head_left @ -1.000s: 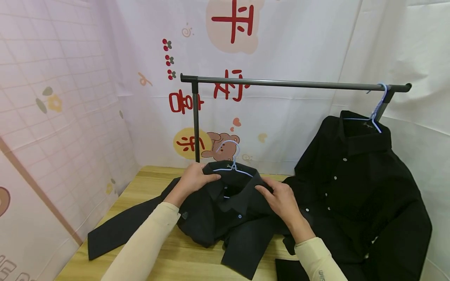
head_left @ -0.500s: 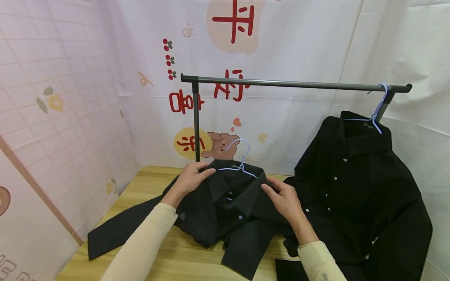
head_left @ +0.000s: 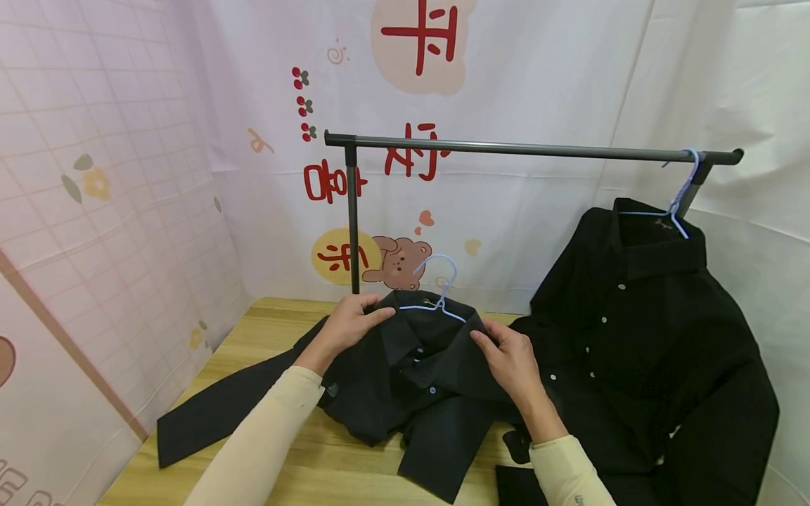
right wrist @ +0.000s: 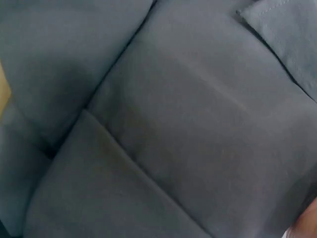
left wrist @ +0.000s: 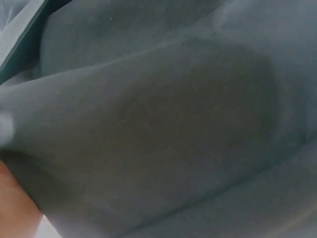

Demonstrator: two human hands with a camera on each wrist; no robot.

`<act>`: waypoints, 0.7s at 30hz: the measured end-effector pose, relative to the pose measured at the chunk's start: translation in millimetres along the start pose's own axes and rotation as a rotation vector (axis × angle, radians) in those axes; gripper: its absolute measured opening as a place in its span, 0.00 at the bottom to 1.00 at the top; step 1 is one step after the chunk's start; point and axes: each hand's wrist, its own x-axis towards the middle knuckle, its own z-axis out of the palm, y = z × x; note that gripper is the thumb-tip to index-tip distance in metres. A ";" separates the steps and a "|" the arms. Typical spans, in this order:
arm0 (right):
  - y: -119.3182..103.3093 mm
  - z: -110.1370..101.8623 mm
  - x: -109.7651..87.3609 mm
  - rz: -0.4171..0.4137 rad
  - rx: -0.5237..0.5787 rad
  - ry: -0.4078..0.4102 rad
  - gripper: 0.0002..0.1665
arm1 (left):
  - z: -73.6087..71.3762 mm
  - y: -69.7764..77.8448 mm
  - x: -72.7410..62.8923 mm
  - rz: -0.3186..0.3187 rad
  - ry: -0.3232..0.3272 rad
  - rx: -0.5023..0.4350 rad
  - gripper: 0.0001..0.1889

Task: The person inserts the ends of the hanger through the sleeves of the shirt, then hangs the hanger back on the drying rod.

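A black button-up shirt (head_left: 462, 369) lies bunched on the wooden table, its collar raised toward the back. Inside the collar sits a pale blue clothes hanger (head_left: 441, 303), its hook standing up out of the neck opening. My left hand (head_left: 346, 327) grips the shirt just left of the collar, thumb on top. On the collar's other side my right hand (head_left: 514, 355) pinches the cloth between thumb and fingers. Dark shirt fabric (left wrist: 173, 124) fills the left wrist view, and similar fabric (right wrist: 198, 124) fills the right wrist view, with only slivers of skin at the edges.
A dark metal clothes rail (head_left: 506, 147) spans the back, with its left post (head_left: 352, 218) behind my left hand. A second black shirt (head_left: 652, 337) hangs at its right end on a blue hanger (head_left: 682, 190). The wooden table (head_left: 329, 471) runs beneath; printed curtains (head_left: 538, 77) surround it.
The hanger's hook and the shirt collar have shifted to the right. My right hand has moved slightly right with the cloth; both hands keep their hold.
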 end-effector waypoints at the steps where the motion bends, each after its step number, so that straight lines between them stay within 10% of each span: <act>1: -0.2 0.4 -0.1 -0.011 -0.009 0.015 0.10 | 0.4 -0.1 -0.1 -0.014 0.005 0.002 0.08; 13: 9.3 -9.3 0.1 0.057 -0.028 0.159 0.11 | -21.3 -37.1 -13.7 -0.130 0.175 0.007 0.23; 21: 18.0 -23.5 -0.4 0.120 -0.026 0.217 0.13 | -37.1 -71.4 -35.5 -0.205 0.121 0.040 0.15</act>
